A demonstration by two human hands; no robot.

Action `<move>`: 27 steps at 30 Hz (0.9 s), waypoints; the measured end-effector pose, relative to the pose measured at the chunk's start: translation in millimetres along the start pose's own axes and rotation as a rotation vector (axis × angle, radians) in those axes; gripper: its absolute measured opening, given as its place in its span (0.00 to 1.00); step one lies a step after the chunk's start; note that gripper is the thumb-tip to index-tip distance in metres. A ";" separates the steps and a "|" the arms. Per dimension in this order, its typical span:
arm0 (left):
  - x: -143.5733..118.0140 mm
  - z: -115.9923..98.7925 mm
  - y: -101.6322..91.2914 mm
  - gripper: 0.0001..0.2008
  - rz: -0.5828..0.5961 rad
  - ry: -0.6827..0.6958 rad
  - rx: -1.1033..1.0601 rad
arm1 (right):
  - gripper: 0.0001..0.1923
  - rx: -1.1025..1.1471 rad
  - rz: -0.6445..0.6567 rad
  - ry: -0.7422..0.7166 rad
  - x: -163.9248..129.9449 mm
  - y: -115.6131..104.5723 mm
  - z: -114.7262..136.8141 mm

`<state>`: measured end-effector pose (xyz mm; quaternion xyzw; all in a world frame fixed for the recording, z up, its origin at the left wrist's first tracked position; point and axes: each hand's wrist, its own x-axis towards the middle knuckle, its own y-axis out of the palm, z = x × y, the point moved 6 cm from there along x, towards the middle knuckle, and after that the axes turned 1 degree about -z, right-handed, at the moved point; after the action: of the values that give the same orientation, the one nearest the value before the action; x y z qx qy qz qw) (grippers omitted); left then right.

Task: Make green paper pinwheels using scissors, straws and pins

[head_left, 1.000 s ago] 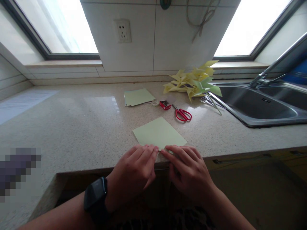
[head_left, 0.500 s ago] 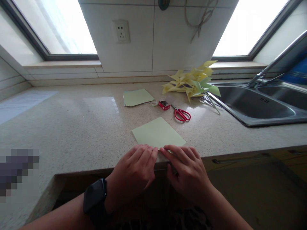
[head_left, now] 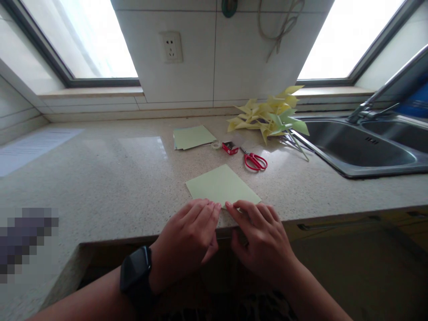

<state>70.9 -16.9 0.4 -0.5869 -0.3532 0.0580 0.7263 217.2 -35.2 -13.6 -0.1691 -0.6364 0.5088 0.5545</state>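
A pale green square sheet of paper (head_left: pixel 220 185) lies on the speckled counter (head_left: pixel 110 178) near its front edge. My left hand (head_left: pixel 187 238), with a black watch on the wrist, and my right hand (head_left: pixel 261 240) rest side by side on the sheet's near corner. The fingertips of both press down on the paper and almost touch each other. The near corner is hidden under my fingers.
Behind the sheet lie red scissors (head_left: pixel 254 160), a small red box (head_left: pixel 230 147), a tape roll (head_left: pixel 216 145) and a stack of green paper (head_left: pixel 192 136). A heap of yellow-green paper pinwheels (head_left: pixel 270 116) sits by the steel sink (head_left: pixel 361 149) at right.
My hands stay on the sheet's near corner, with the fingers shifting only slightly. The view has tilted a little.
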 end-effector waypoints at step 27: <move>2.2 6.1 9.1 0.32 0.084 -0.012 -0.060 | 0.32 0.012 0.012 0.106 -1.6 -4.7 3.0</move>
<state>72.0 -8.1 -6.3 -0.6225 -0.3342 0.0812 0.7030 216.7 -39.9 -10.1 -0.1961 -0.6021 0.5063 0.5854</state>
